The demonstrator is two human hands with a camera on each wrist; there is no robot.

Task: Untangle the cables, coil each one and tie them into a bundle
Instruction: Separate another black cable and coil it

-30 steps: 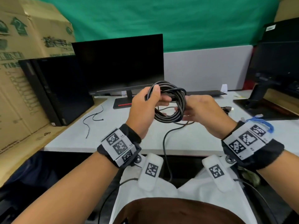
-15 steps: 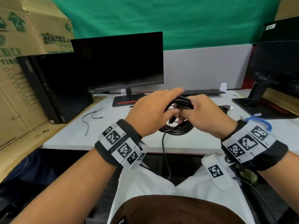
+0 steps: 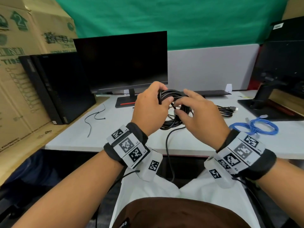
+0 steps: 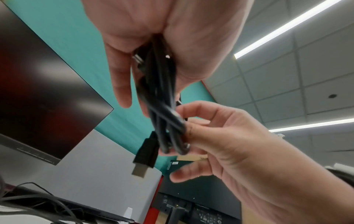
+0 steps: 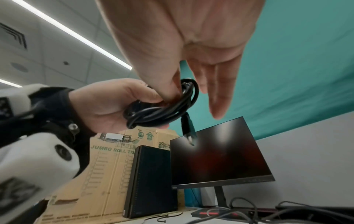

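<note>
A black cable coil (image 3: 171, 94) hangs in the air above the white table (image 3: 115, 134). My left hand (image 3: 150, 109) grips the coil's left side, fingers curled round the strands (image 4: 159, 84). My right hand (image 3: 195, 112) pinches the strands between thumb and index finger (image 4: 188, 128), with the other fingers spread out straight. The cable's plug (image 4: 143, 157) dangles free below the coil (image 5: 159, 112). A loose tail (image 3: 167, 145) of the cable drops over the table's front edge. A blue cable (image 3: 256, 127) lies loosely looped on the table at the right.
Another black cable (image 3: 227, 111) lies behind my right hand. Thin cable ties (image 3: 95, 116) lie on the table's left part. A monitor (image 3: 121, 63) stands behind, a black computer case (image 3: 62, 86) and cardboard boxes (image 3: 24, 46) at the left, a second monitor stand (image 3: 266, 102) at the right.
The coil, upright a second ago, was tipped flat and lowered, then raised a little. My right hand shifted from holding its side to a thumb-and-index pinch with the other fingers spread.
</note>
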